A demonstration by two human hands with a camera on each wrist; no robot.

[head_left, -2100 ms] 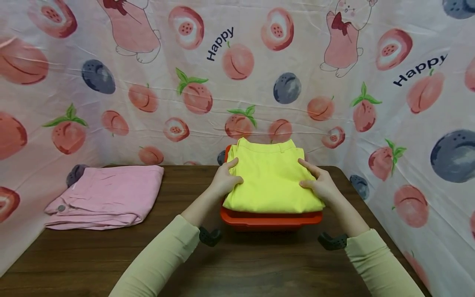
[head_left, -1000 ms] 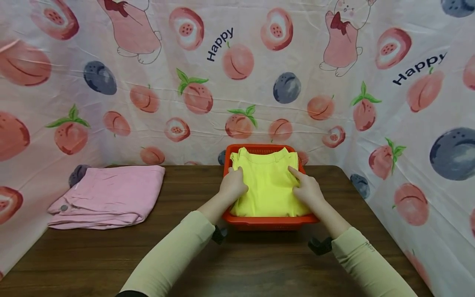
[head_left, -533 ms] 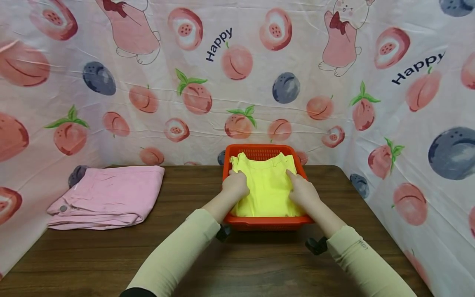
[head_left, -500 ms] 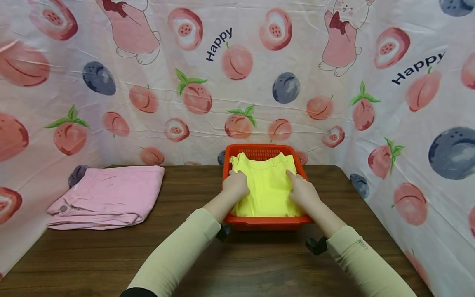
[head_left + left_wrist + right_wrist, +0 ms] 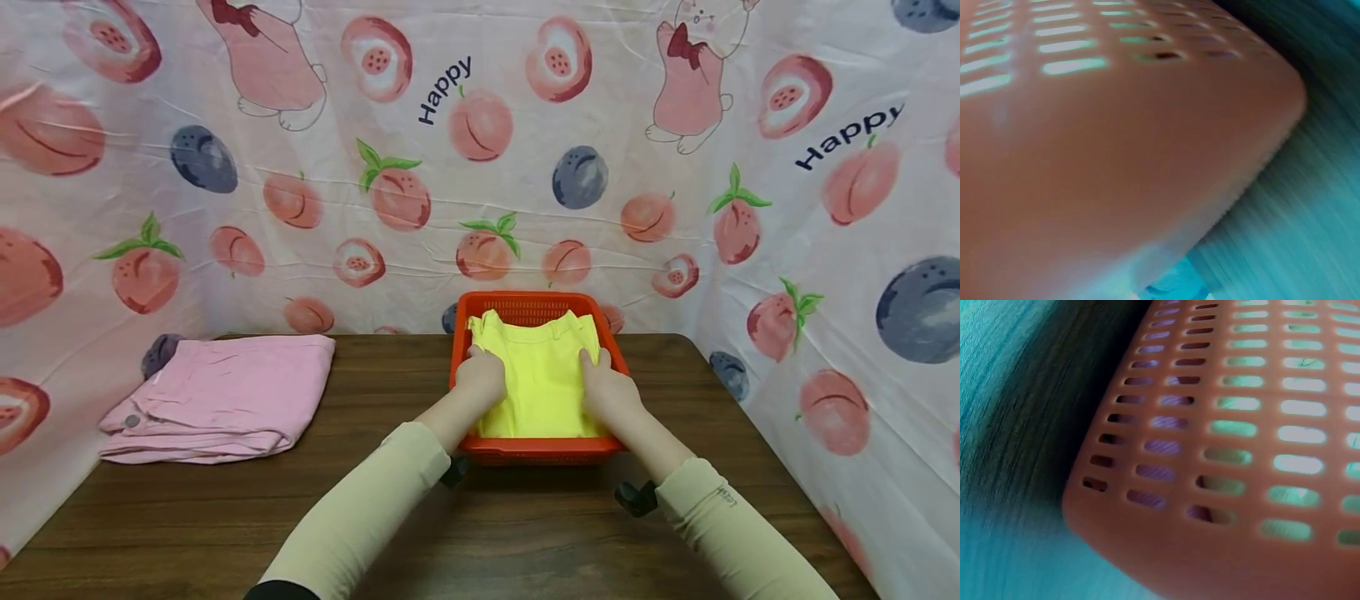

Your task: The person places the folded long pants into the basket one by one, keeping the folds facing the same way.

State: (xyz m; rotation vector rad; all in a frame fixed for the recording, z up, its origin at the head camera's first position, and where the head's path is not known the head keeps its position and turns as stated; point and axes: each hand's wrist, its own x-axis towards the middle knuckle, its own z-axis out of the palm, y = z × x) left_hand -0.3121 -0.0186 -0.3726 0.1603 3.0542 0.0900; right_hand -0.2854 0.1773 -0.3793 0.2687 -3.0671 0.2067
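Note:
Yellow folded trousers, with a waistband and belt loop at the far end, lie inside a red plastic basket. My left hand is inside the basket's left side and grips the trousers' left edge. On the opposite edge, my right hand holds the cloth with a finger and thumb showing; the other fingertips are hidden. Both wrist views show only the basket's slotted outer wall, the left one and the right one, with cloth visible through the slots. Neither wrist view shows a hand.
Pink folded trousers with a button lie at the left of the dark wooden table. A fruit-print curtain hangs close behind and along both sides. The basket stands near the table's back edge.
The yellow trousers have gone down from above the basket rim into the basket, with both hands following downward and inward. In the last half second the hands have shifted only slightly.

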